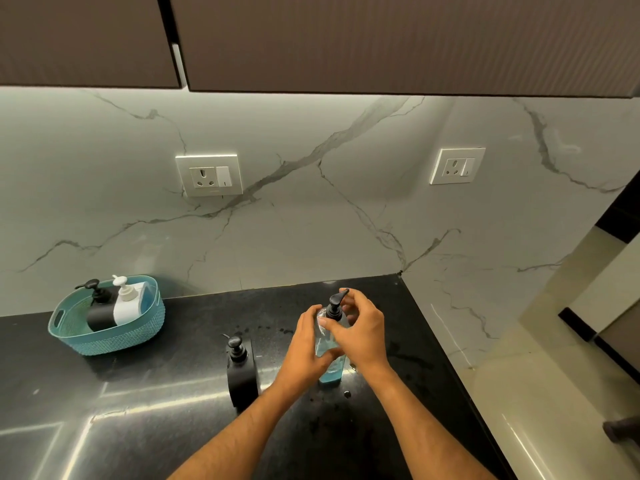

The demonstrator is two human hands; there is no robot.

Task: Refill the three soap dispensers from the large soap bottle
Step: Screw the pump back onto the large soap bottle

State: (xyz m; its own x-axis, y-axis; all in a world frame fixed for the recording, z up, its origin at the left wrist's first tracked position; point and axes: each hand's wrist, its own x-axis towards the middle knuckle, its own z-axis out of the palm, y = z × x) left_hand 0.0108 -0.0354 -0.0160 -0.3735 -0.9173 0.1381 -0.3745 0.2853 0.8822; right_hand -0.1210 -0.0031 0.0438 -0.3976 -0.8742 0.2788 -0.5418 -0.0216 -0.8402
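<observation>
Standing on the black worktop, the clear soap bottle serves as landmark; blue liquid fills roughly its lower half. Judged moderately heavy, rigid plastic, likely slick: wet spots dot the worktop around it. Best hold: body low, pump collar above. Left hand wraps the body; right hand pinches the black pump head. Well left of the bottle, a teal basket holds one black and one white dispenser; fill unreadable. Just left of the bottle, a black dispenser, opaque.
</observation>
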